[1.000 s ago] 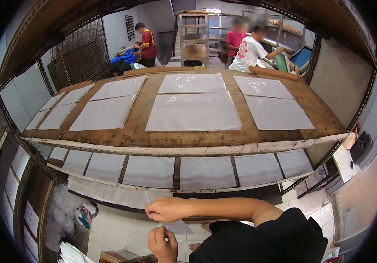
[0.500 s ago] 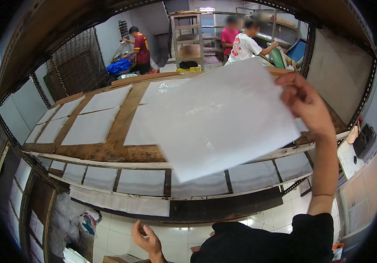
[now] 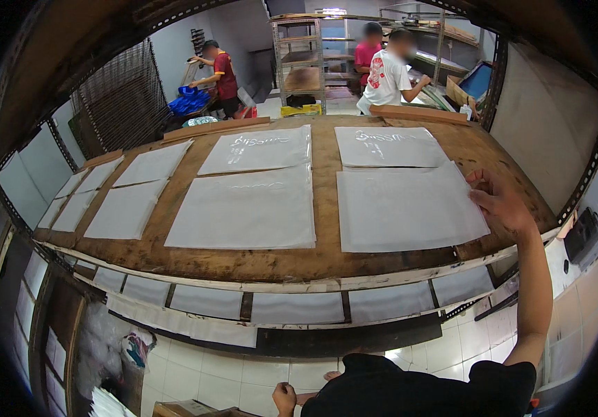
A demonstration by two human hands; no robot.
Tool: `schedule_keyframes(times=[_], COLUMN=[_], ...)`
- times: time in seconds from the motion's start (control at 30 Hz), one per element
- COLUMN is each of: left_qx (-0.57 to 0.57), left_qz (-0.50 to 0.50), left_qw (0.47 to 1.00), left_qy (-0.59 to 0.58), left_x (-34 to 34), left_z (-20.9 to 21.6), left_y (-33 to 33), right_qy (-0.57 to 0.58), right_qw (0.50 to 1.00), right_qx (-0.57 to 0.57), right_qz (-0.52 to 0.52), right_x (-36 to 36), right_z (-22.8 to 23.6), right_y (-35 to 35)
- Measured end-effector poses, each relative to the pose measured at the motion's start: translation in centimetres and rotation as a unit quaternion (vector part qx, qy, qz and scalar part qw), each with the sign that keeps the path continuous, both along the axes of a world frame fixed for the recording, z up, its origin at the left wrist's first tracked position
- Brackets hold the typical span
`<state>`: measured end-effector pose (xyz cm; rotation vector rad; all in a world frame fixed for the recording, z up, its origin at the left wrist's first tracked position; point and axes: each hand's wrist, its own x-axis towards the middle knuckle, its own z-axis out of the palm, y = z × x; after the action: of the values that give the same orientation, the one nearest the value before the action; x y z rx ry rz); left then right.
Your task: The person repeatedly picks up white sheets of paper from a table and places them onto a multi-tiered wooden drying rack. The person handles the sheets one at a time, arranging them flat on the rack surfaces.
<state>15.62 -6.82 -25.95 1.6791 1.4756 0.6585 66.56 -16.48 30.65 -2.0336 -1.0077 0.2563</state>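
My right hand [image 3: 500, 198] pinches the right edge of a white sheet [image 3: 410, 208], which lies on the brown wooden shelf board [image 3: 327, 201]. Its far edge meets another white sheet [image 3: 386, 147] that carries glossy, clear-looking marks. To the left, a plain-looking sheet [image 3: 243, 212] lies in front of a glossy-marked one [image 3: 257, 149]. Low in the view, near my body, my left hand [image 3: 284, 399] is curled closed, with nothing visible in it.
More white sheets [image 3: 125, 208] lie in pairs toward the shelf's left end. A lower shelf [image 3: 246, 306] also bears sheets. Perforated metal posts [image 3: 580, 167] frame the rack. Beyond it, a person in red [image 3: 226, 80] and a person in white [image 3: 388, 80] work near another person in pink [image 3: 368, 59].
The sheet in my right hand came down from mid-air onto the board's right part. My left hand moved right and lower, and its fingers closed. The view shifted slightly.
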Motion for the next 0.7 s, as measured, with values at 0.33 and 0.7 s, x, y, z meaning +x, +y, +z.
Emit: schedule_keyframes(times=[0.33,0.7], left_qx=[-0.052,0.003], left_qz=[-0.04,-0.008], left_qw=[0.996,0.999], left_qy=[0.06,0.048], left_x=[-2.0,-1.5], left_z=[-3.7,-5.4], left_y=[-1.7,-1.1], right_qy=[-0.005,-0.153], right_qw=[1.0,0.988], right_qx=[-0.015,0.001], right_qz=[-0.02,-0.018], right_x=[1.4,3.3], right_z=[0.2,-1.0], right_y=[0.0,-1.1])
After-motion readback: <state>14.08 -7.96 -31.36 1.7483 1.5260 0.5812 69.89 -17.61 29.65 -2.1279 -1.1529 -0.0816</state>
